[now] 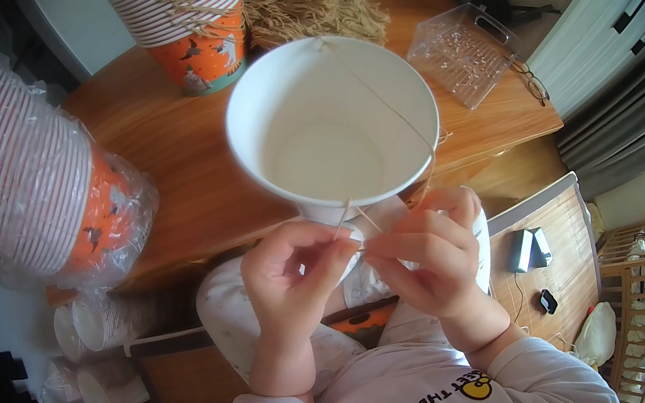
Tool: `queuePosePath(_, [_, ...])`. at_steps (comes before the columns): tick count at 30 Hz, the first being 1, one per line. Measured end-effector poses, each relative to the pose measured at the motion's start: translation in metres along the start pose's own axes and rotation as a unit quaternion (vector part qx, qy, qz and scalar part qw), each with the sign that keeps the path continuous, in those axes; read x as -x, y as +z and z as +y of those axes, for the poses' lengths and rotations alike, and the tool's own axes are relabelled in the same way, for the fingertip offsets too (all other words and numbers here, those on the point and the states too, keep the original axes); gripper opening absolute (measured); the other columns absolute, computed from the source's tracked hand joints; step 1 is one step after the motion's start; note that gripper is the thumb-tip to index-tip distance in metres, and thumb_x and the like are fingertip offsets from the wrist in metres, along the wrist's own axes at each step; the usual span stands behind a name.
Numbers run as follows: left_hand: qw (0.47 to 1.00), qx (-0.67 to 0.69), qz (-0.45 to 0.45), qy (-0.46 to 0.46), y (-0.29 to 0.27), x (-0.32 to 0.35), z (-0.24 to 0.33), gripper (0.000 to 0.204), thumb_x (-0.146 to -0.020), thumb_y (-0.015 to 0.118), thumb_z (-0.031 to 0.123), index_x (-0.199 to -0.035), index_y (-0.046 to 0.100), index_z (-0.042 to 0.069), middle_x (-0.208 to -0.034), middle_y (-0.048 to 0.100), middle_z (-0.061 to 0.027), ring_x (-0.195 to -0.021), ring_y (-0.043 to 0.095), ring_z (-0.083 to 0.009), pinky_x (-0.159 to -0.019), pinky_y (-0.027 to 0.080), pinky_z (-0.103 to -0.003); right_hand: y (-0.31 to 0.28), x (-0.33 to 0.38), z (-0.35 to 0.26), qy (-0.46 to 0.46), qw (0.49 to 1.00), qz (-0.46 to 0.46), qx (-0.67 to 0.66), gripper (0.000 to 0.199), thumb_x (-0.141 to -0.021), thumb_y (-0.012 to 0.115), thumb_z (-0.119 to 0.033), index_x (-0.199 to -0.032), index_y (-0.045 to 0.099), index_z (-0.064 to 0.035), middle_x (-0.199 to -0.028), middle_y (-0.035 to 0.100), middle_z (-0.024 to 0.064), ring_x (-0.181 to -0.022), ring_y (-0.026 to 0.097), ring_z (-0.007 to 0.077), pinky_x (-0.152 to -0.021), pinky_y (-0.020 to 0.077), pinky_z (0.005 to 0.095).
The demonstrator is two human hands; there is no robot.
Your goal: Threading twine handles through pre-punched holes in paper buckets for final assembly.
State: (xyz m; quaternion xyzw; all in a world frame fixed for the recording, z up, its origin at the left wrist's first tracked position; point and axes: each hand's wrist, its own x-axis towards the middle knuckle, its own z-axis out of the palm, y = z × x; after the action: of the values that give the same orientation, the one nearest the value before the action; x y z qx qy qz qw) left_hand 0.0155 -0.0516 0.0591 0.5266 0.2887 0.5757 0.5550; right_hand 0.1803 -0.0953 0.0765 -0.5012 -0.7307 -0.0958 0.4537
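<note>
A white paper bucket [269, 122] stands in front of me with its open mouth tilted toward me. Thin tan twine [402, 118] runs from the rim's far side across the mouth to the right edge and down to my hands. At the near rim, two strands of it come out just below the edge. My left hand [294, 277] pinches one strand between thumb and forefinger. Close beside it, my right hand [431, 256] pinches the twine too, its fingers curled. Both sets of fingertips nearly meet under the near rim; the exact crossing of the strands is too small to make out.
On the wooden table [159, 167] are stacked orange buckets [197, 62] draped with twine, a twine pile [311, 15], a clear plastic tray [458, 56] and glasses [536, 84]. A plastic-wrapped bucket stack [20, 188] leans at left, above more wrapped stacks [113, 391]. A wooden crib [641, 270] stands right.
</note>
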Motion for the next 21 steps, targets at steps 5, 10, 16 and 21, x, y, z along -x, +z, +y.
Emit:
queuePosePath(5, [0.999,0.046,0.013,-0.009,0.0,0.0,0.001,0.01,-0.085,0.075,0.0,-0.09,0.067,-0.002,-0.084,0.07,-0.005,-0.071,0.061,-0.0051,-0.063,0.047,-0.019,-0.003,-0.001,0.004,-0.004,1.0,-0.021,0.01,0.03,-0.067,0.086,-0.025,-0.092,0.072,-0.0199,-0.082,0.062,-0.0072,-0.085,0.051,0.0184,-0.081,0.0293,0.0341])
queuePosePath(10, [1.0,0.028,0.004,0.001,-0.002,0.001,0.002,0.01,-0.085,0.075,0.0,-0.091,0.067,-0.003,-0.084,0.07,-0.0052,-0.074,0.064,-0.0064,-0.066,0.049,-0.019,-0.008,-0.004,-0.002,0.046,0.999,-0.028,-0.007,0.032,-0.067,0.086,-0.028,-0.095,0.071,-0.0201,-0.084,0.062,-0.0064,-0.087,0.051,0.0187,-0.082,0.0286,0.0365])
queuePosePath(16, [1.0,0.024,0.0,-0.001,0.0,0.0,0.004,0.009,-0.085,0.074,-0.001,-0.09,0.067,-0.003,-0.085,0.07,-0.0056,-0.074,0.065,-0.0073,-0.066,0.05,-0.02,0.0,-0.005,-0.001,-0.003,1.0,-0.001,0.026,0.034,-0.065,0.087,-0.03,-0.094,0.071,-0.0211,-0.084,0.062,-0.0069,-0.085,0.052,0.0182,-0.08,0.0298,0.0366])
queuePosePath(21, [1.0,0.025,-0.006,-0.005,-0.002,-0.001,0.002,0.009,-0.085,0.074,-0.001,-0.09,0.067,-0.003,-0.084,0.071,-0.0067,-0.073,0.065,-0.0081,-0.066,0.051,-0.02,0.003,-0.004,0.003,-0.046,0.998,0.019,0.045,0.031,-0.061,0.087,-0.029,-0.088,0.073,-0.0214,-0.082,0.061,-0.0077,-0.083,0.052,0.0188,-0.079,0.0313,0.0354])
